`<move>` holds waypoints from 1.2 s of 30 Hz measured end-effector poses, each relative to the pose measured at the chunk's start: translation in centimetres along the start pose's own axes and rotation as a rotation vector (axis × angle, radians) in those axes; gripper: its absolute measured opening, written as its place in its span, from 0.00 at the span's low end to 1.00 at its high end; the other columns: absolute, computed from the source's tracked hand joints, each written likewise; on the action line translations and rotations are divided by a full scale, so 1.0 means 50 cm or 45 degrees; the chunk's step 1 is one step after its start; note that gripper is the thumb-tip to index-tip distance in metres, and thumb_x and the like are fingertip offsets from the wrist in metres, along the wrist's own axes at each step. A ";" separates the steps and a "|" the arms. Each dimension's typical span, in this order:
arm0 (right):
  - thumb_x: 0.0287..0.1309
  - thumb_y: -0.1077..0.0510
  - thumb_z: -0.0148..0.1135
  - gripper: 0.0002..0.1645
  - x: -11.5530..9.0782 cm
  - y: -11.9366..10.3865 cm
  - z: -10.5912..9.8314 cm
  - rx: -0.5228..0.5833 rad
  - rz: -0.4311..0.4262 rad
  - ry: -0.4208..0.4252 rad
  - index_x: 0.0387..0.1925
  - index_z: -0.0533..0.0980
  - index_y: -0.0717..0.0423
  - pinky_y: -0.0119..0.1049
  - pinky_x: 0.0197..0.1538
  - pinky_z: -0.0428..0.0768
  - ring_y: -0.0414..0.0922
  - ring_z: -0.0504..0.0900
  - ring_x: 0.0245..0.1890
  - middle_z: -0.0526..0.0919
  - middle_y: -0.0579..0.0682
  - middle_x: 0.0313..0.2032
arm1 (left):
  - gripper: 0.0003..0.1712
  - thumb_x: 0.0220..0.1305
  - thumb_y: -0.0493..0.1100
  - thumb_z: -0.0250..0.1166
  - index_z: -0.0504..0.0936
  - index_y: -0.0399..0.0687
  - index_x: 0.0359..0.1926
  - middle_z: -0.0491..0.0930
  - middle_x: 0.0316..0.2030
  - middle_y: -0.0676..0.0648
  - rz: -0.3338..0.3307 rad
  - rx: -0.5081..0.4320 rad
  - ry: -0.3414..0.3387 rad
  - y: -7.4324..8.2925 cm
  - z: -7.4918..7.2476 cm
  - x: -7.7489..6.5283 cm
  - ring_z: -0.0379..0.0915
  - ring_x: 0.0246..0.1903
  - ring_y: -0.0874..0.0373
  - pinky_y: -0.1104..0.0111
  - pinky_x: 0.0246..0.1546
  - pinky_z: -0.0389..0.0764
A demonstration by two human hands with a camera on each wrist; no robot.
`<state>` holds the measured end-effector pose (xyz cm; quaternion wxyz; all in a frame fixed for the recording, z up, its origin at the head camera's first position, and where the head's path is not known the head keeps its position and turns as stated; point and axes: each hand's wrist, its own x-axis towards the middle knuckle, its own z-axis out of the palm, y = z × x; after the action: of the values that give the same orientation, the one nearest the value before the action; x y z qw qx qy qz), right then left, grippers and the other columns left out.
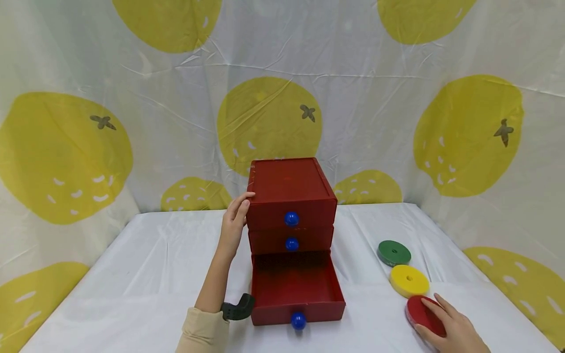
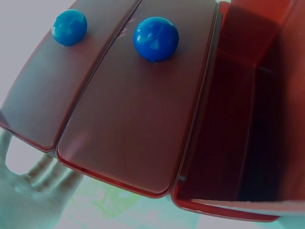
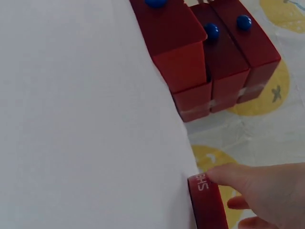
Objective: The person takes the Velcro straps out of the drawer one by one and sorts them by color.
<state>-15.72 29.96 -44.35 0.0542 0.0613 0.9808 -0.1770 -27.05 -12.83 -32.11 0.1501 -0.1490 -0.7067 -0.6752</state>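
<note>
A red three-drawer cabinet [image 1: 284, 179] with round blue knobs stands mid-table. Its bottom drawer [image 1: 296, 314] is pulled out and shows a bare red floor. My left hand [image 1: 233, 226] rests against the cabinet's upper left side, its fingers extended; the left wrist view catches part of this hand [image 2: 33, 198] beside the drawer fronts. Over at the right, my right hand [image 1: 459, 327] grips a thick red disc [image 1: 424, 314] by its edges, thumb on the near side. White lettering marks the rim of that red disc [image 3: 208, 202] in the right wrist view.
Just behind the red disc lies a yellow disc [image 1: 409, 280] with a small centre hole, and beyond it a green disc [image 1: 394, 253]. A white cloth [image 1: 145, 279] covers the table. Fruit-printed curtains [image 1: 353, 98] surround the back and sides.
</note>
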 end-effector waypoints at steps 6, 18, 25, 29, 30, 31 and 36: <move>0.49 0.36 0.60 0.46 -0.009 -0.036 -0.025 -0.038 -0.138 0.218 0.58 0.65 0.65 0.57 0.43 0.75 0.66 0.66 0.49 0.61 0.71 0.58 | 0.20 0.70 0.46 0.44 0.69 0.44 0.58 0.63 0.59 0.47 -0.006 0.023 0.007 0.023 0.006 -0.010 0.64 0.48 0.60 0.67 0.45 0.69; 0.42 0.55 0.69 0.36 -0.007 -0.115 -0.004 0.062 -0.845 0.884 0.56 0.70 0.58 0.15 0.64 0.35 0.23 0.48 0.65 0.73 0.56 0.55 | 0.19 0.70 0.47 0.46 0.71 0.48 0.57 0.64 0.58 0.50 0.012 -0.015 0.003 0.006 0.002 -0.005 0.66 0.49 0.58 0.65 0.46 0.71; 0.47 0.52 0.66 0.39 -0.018 -0.166 0.000 0.055 -0.800 0.738 0.62 0.64 0.45 0.19 0.66 0.33 0.28 0.49 0.67 0.70 0.52 0.59 | 0.19 0.68 0.51 0.47 0.72 0.52 0.56 0.64 0.57 0.52 0.017 -0.025 0.004 -0.020 -0.002 0.006 0.66 0.51 0.58 0.60 0.49 0.70; 0.47 0.50 0.66 0.40 -0.017 -0.190 0.003 0.031 -0.796 0.684 0.64 0.63 0.43 0.18 0.65 0.34 0.38 0.60 0.62 0.70 0.49 0.60 | 0.20 0.68 0.53 0.48 0.72 0.53 0.56 0.64 0.57 0.52 0.034 -0.033 0.005 -0.029 -0.003 0.011 0.66 0.51 0.57 0.60 0.49 0.70; 0.47 0.50 0.66 0.41 -0.016 -0.196 0.004 0.015 -0.801 0.678 0.64 0.62 0.42 0.15 0.63 0.32 0.39 0.61 0.62 0.70 0.48 0.60 | 0.20 0.68 0.53 0.48 0.72 0.53 0.56 0.64 0.57 0.52 0.036 -0.034 0.005 -0.030 -0.003 0.011 0.66 0.51 0.57 0.60 0.49 0.70; 0.47 0.49 0.66 0.41 -0.014 -0.201 0.005 0.004 -0.808 0.672 0.64 0.63 0.42 0.13 0.61 0.32 0.40 0.62 0.61 0.70 0.48 0.60 | 0.20 0.67 0.53 0.48 0.72 0.54 0.56 0.64 0.57 0.52 0.038 -0.039 0.006 -0.030 -0.003 0.011 0.66 0.51 0.57 0.60 0.48 0.71; 0.49 0.45 0.63 0.41 -0.010 -0.224 0.012 -0.020 -0.800 0.572 0.65 0.60 0.39 0.16 0.62 0.37 0.45 0.66 0.61 0.68 0.45 0.62 | 0.19 0.67 0.53 0.48 0.72 0.53 0.55 0.64 0.57 0.53 0.034 -0.043 0.005 -0.029 -0.004 0.011 0.67 0.51 0.57 0.62 0.47 0.71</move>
<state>-16.75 19.28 -41.01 -0.2185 -0.2055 0.9405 -0.1597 -28.15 -13.07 -33.17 0.1578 -0.1594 -0.6927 -0.6854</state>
